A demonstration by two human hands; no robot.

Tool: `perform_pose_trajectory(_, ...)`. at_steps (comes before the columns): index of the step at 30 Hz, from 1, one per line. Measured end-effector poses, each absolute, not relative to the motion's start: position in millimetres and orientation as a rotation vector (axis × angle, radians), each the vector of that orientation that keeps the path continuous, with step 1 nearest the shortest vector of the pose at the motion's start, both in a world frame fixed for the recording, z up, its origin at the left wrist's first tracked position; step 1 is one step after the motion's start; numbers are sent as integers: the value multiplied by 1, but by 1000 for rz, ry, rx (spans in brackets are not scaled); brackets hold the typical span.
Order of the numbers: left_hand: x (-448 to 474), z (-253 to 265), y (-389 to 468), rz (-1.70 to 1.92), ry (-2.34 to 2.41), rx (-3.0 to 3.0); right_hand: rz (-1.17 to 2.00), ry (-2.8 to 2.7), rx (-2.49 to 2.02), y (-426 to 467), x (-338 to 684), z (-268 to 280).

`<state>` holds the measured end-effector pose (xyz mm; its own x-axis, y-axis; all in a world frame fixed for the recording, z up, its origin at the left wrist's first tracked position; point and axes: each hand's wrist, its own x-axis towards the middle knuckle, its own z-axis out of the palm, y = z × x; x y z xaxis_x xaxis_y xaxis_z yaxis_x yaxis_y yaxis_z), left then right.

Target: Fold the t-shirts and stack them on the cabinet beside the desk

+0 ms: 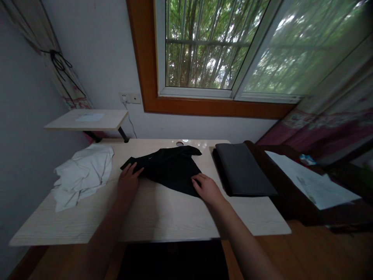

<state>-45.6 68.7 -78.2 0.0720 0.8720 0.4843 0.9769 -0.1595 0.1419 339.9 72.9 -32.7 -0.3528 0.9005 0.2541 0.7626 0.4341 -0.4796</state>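
A black garment (171,171) lies partly folded on the pale desk, with a small light mark near its upper left part. At its left end is my left hand (129,179), its fingers spread over the cloth and thumb apart. My right hand (207,188) has thumb and forefinger closed on the garment's lower right edge; the other fingers are curled. What kind of garment it is, I cannot tell from its folded shape.
A crumpled white cloth (84,171) lies on the desk (171,217) at left, below a small raised shelf (87,120). Dark, flat folded items (244,167) are stacked at right. Beyond them, a paper sheet (311,181) rests on a dark surface. A window (215,46) is behind.
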Motion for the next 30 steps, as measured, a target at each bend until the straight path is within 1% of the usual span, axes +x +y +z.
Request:
perform_pose_trajectory(2,-46,-80,69,-691,-1884,-2099,554,-2304,-1355,69,339,-21)
perform_pose_trajectory(6,-47,-82,70,-717,-1888,-2081,1058,-2436,-1182,62,329,-4)
perform_pose_trajectory(7,-48,-82,71,-733,-1887,-2085,1133,-2433,-1128,62,326,-2)
perform_pose_trajectory(8,-48,-81,71,-753,-1882,-2090,1137,-2415,-1082,64,322,-1)
perform_pose_trajectory(9,-48,-80,71,-776,-1872,-2100,1066,-2385,-1052,67,319,-2)
perform_pose_trajectory(12,-46,-74,68,-866,-1788,-2197,606,-2285,-1059,83,311,-11)
perform_pose_trajectory(14,-43,-70,64,-895,-1671,-2365,353,-2292,-1125,95,308,-23)
perform_pose_trajectory(16,-39,-67,60,-868,-1536,-2570,201,-2333,-1214,102,306,-36)
perform_pose_trajectory(19,-34,-65,58,-813,-1454,-2726,77,-2336,-1326,103,301,-50)
perform_pose_trajectory(21,-32,-64,59,-802,-1468,-2723,50,-2314,-1374,100,297,-51)
perform_pose_trajectory(23,-32,-63,61,-806,-1496,-2693,92,-2305,-1418,96,294,-47)
perform_pose_trajectory(28,-37,-63,64,-878,-1612,-2579,512,-2339,-1472,80,290,-35)
perform_pose_trajectory(30,-39,-64,64,-887,-1648,-2522,543,-2325,-1503,77,291,-35)
